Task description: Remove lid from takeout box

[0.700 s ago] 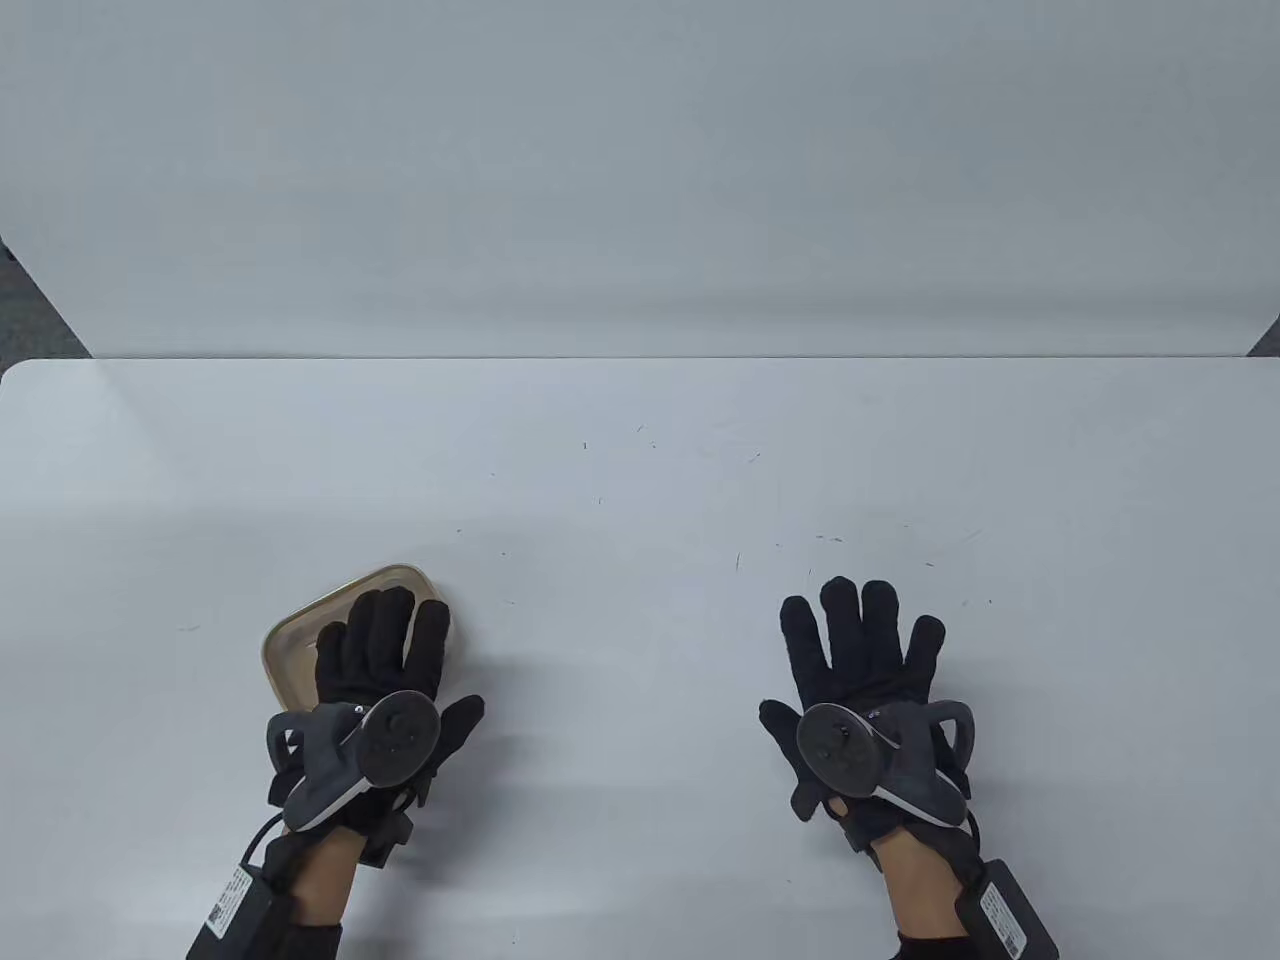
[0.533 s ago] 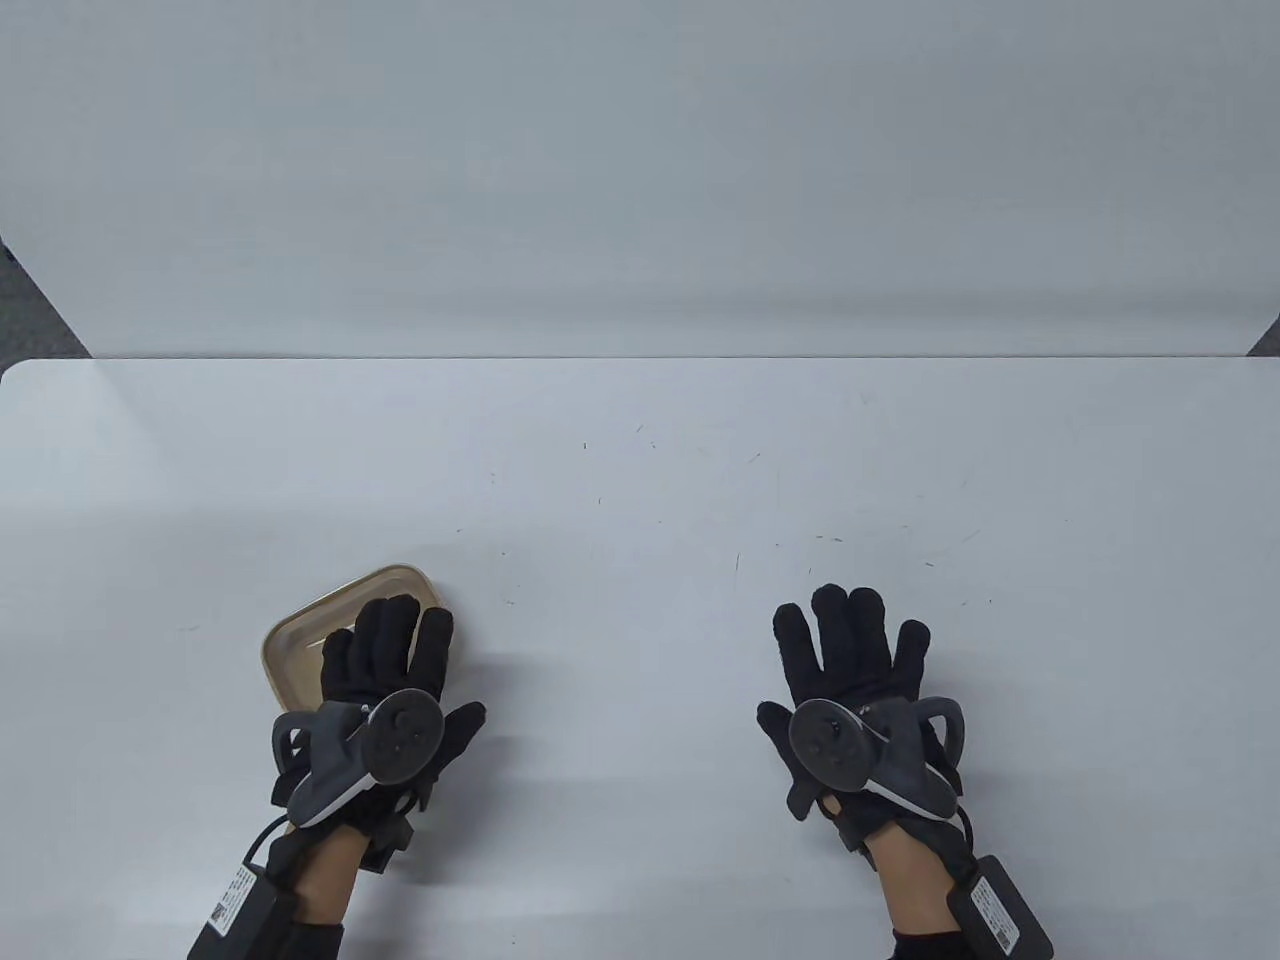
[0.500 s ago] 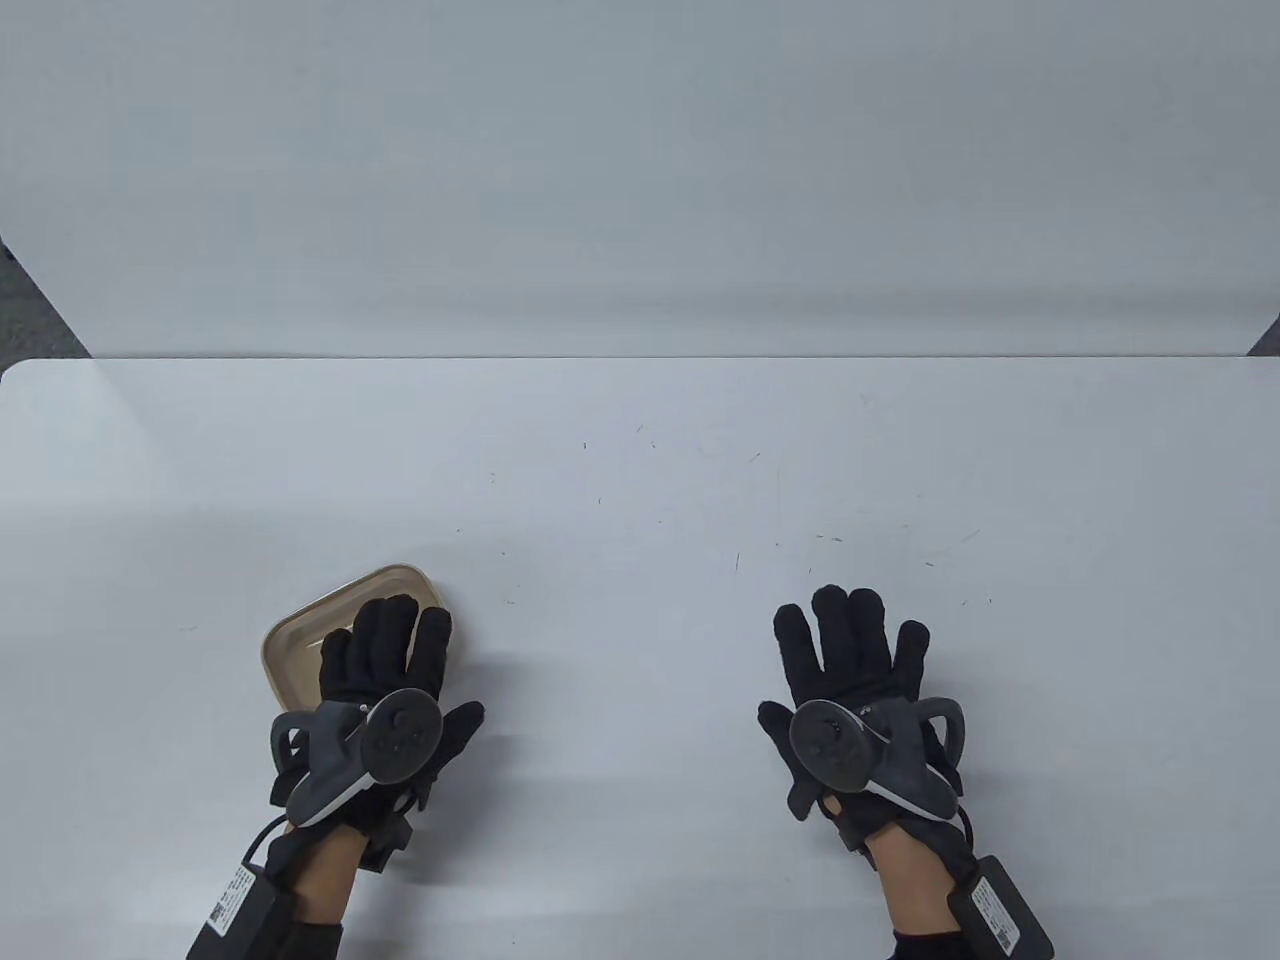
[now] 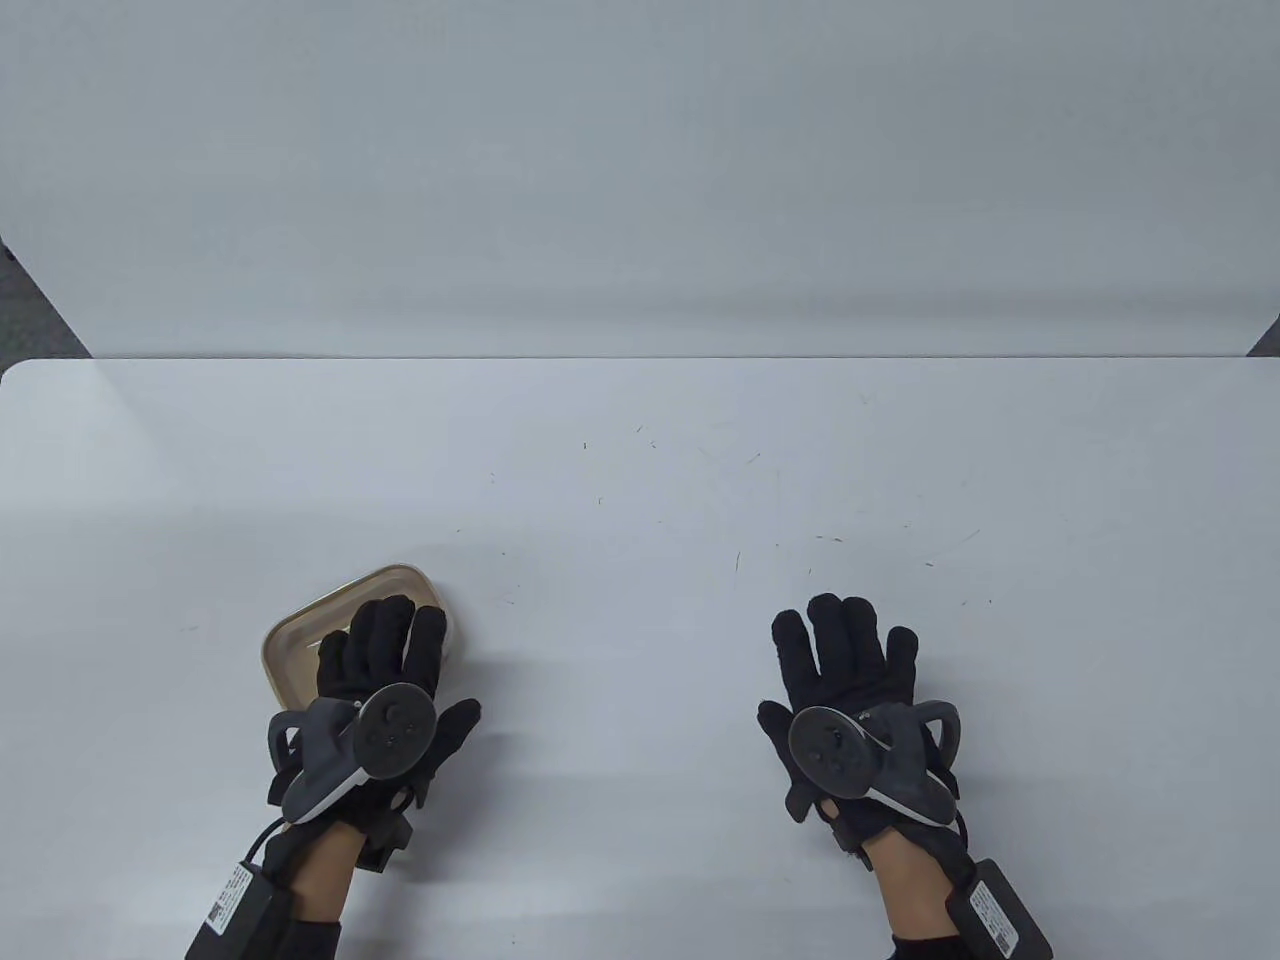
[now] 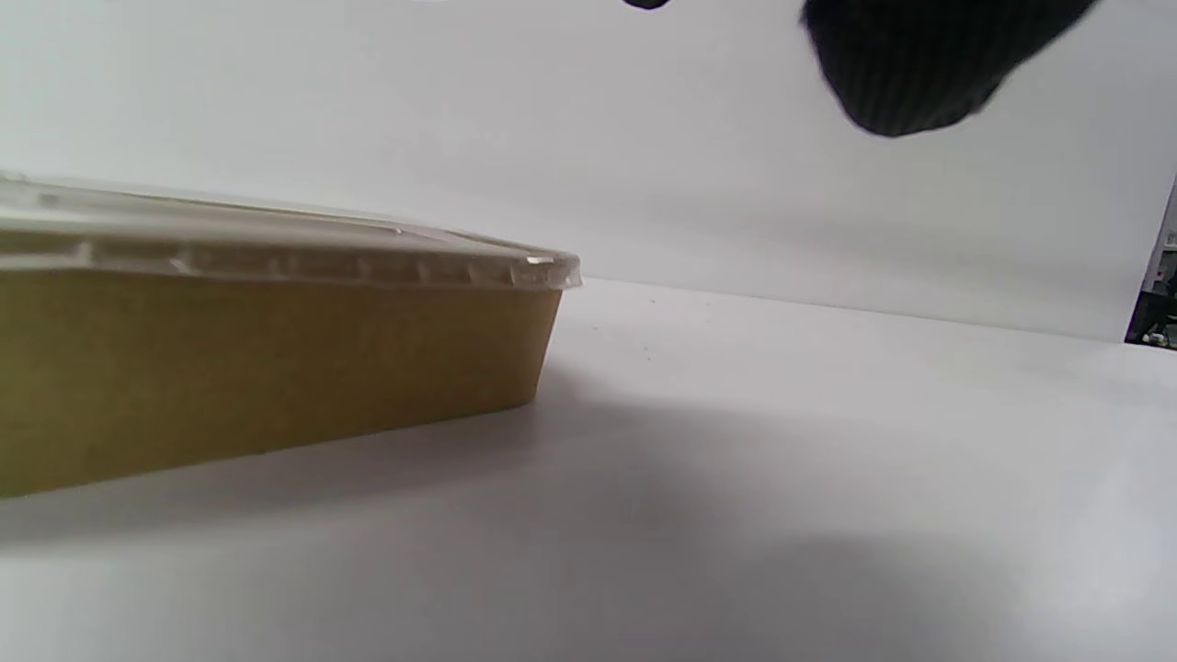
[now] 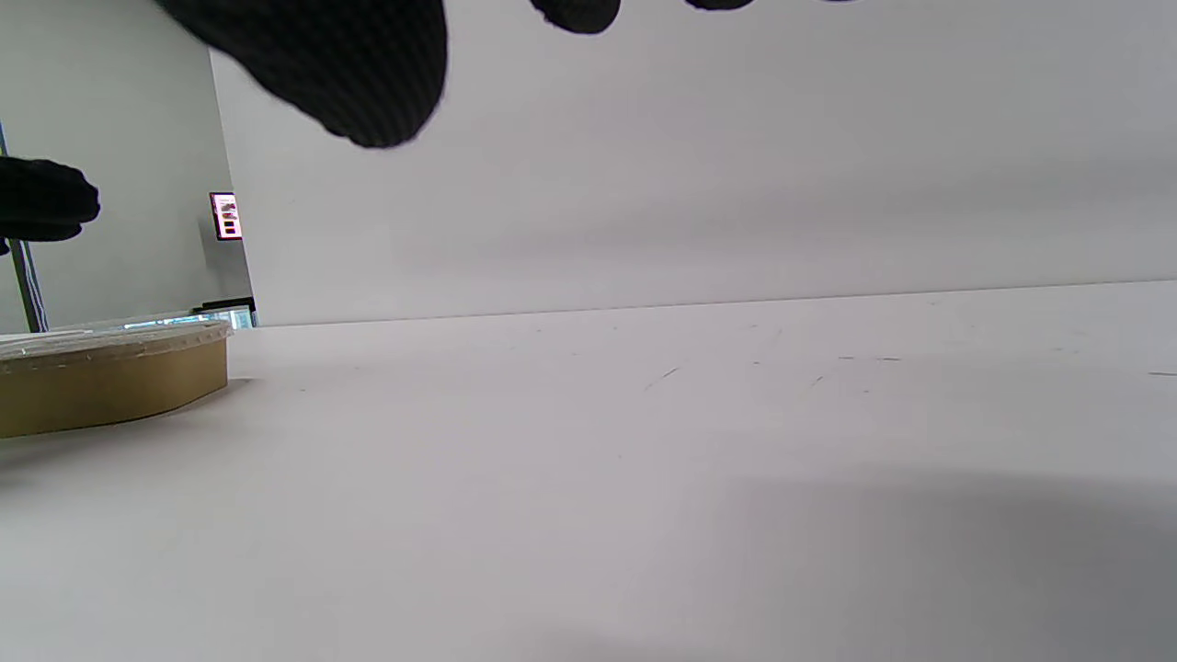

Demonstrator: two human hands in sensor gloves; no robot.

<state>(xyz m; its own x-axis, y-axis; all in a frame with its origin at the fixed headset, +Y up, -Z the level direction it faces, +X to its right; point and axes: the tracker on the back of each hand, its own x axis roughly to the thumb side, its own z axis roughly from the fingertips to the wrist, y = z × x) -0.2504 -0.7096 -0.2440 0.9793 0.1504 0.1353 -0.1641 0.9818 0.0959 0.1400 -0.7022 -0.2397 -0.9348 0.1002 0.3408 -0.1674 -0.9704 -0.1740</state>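
Note:
A tan paper takeout box with a clear plastic lid stands near the table's front left. The lid sits closed on the box rim. My left hand is spread flat over the box's right half and hides it. I cannot tell whether the fingers touch the lid. The left thumb hangs free above the table, right of the box. My right hand is spread open and holds nothing, well to the right of the box. The box also shows at the left of the right wrist view.
The white table bears only faint scratches. A white wall panel stands behind its far edge.
Both hands have drawn back slightly toward the near edge, the right one more. The box and lid have not moved.

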